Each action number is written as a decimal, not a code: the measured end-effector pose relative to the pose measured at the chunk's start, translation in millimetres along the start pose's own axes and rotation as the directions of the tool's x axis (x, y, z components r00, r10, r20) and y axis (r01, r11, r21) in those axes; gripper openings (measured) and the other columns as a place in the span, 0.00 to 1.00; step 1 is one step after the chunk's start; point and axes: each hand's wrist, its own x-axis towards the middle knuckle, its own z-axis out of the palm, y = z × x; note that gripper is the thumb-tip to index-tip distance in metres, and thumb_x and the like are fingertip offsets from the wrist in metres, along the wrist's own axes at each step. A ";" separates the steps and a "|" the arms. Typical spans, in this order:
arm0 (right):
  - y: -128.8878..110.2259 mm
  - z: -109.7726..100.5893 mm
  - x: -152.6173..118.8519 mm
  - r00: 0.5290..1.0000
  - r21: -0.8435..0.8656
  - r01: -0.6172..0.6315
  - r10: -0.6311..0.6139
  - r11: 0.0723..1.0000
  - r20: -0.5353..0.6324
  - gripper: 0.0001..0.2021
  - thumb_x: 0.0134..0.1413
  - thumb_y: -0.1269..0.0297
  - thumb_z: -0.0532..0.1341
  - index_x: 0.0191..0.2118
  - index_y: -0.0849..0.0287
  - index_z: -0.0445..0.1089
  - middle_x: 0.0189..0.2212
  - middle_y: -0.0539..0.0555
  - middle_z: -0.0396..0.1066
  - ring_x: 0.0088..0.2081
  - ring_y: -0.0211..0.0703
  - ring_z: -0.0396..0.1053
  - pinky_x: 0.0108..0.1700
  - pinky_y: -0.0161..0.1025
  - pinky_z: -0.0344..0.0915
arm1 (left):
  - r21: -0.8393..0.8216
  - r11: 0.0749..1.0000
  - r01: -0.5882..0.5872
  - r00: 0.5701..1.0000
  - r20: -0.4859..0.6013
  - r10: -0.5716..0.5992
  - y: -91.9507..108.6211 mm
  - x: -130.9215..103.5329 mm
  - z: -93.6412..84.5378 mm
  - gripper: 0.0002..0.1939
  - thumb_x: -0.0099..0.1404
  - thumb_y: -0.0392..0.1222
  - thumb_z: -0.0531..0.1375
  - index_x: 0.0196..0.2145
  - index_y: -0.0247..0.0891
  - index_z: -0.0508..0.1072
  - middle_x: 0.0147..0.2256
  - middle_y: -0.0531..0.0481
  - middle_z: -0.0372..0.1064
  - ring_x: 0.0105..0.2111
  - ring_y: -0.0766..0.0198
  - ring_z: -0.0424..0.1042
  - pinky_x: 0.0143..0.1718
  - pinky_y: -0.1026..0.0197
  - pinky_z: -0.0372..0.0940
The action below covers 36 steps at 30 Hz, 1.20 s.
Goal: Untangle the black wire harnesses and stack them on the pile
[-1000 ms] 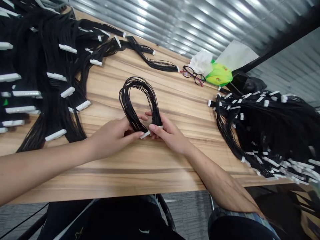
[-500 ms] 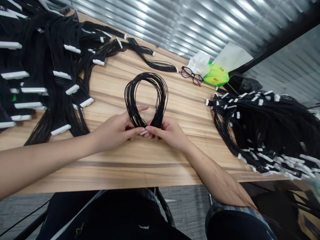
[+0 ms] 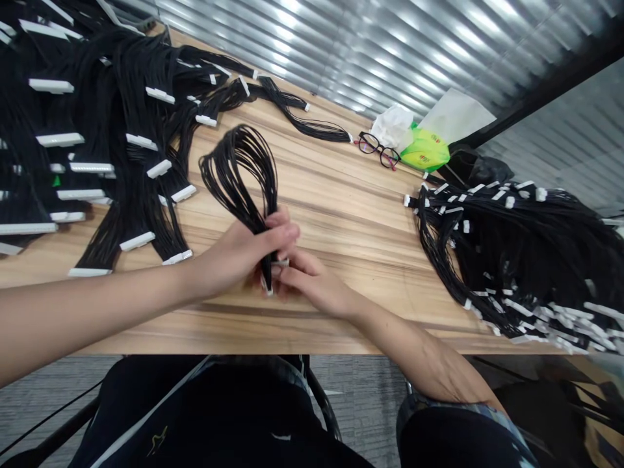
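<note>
A wire harness of thin black wires (image 3: 233, 188) is bent into a teardrop loop that leans up and to the left above the table. My left hand (image 3: 246, 250) is closed around the gathered wires just below the loop. Beneath it, my right hand (image 3: 314, 283) pinches near the harness ends, its fingers partly hidden and slightly blurred. One white connector (image 3: 281, 262) lies by the right fingertips, and another white end (image 3: 267, 290) points down below the hands.
Many black harnesses with white connectors (image 3: 139, 141) cover the table's left side. A second pile (image 3: 526, 253) lies at the right. Toward the back are a single harness (image 3: 312, 127), eyeglasses (image 3: 377, 151), and a green tissue pack (image 3: 426, 149) before a corrugated metal wall (image 3: 331, 52).
The round loop has been squeezed into a narrower teardrop and tilted left. My left hand now wraps the wires, and the two ends have come together. The view has shifted slightly.
</note>
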 end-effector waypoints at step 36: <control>-21.9 -16.2 -5.9 0.956 0.064 -0.245 0.230 0.967 0.180 0.15 0.60 0.53 0.70 0.38 0.62 0.80 0.21 0.44 0.68 0.20 0.28 0.54 0.20 0.32 0.45 | -0.214 0.889 0.405 0.868 0.394 -0.301 6.5 1.5 -1.6 0.19 0.69 0.58 0.64 0.35 0.37 0.81 0.29 0.43 0.78 0.24 0.57 0.75 0.27 0.57 0.74</control>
